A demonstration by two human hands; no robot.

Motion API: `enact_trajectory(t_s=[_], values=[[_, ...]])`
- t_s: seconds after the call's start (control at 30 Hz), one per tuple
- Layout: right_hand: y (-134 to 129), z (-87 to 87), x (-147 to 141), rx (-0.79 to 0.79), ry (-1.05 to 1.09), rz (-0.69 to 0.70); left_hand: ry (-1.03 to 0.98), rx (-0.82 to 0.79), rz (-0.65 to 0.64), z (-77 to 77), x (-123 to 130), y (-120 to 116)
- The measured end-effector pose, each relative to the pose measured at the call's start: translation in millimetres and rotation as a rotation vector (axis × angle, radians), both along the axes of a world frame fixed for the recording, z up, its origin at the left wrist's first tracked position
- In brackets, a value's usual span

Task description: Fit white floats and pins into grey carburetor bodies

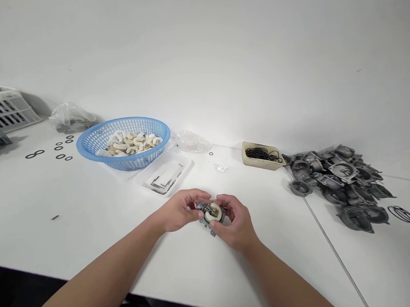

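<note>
Between my two hands, just above the white table, is a small grey metal carburetor (202,221) with a cream, ring-shaped float (209,217) on its upper face and brass parts in the middle. My left hand (181,210) grips its left side, thumb along the top edge. On the right side my right hand (235,221) is closed round the body, its thumb pressing against the float. The underside of the carburetor is hidden by my fingers.
A blue basket (87,151) of white floats stands behind a white tray (188,166) with thin dark pins. Farther right are a cream box (261,163) of black rubber rings and a heap of grey metal bowls (345,172). Black O-rings (60,157) and a white crate (11,112) are at left.
</note>
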State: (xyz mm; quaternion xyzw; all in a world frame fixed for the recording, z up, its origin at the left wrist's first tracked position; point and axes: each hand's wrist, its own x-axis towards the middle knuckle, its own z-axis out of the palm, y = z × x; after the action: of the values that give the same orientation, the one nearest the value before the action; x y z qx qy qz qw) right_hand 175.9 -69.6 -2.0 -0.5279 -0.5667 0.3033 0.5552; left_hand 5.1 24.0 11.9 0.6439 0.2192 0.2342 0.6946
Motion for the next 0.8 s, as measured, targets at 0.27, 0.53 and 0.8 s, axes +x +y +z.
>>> enact_trajectory(t_s=[0.27, 0.53, 0.8], values=[[2, -2.0, 1, 0.004, -0.015, 0.008, 0.118, 0.174, 0.110, 0.0, 2, -3], [1, -3.1, -1, 0.027, -0.111, -0.056, 0.169, 0.342, 0.187, 5.1, 4, -14], [-1, -1.7, -4, 0.011, -0.120, -0.104, 0.149, 0.288, 0.198, -2.7, 6, -15]])
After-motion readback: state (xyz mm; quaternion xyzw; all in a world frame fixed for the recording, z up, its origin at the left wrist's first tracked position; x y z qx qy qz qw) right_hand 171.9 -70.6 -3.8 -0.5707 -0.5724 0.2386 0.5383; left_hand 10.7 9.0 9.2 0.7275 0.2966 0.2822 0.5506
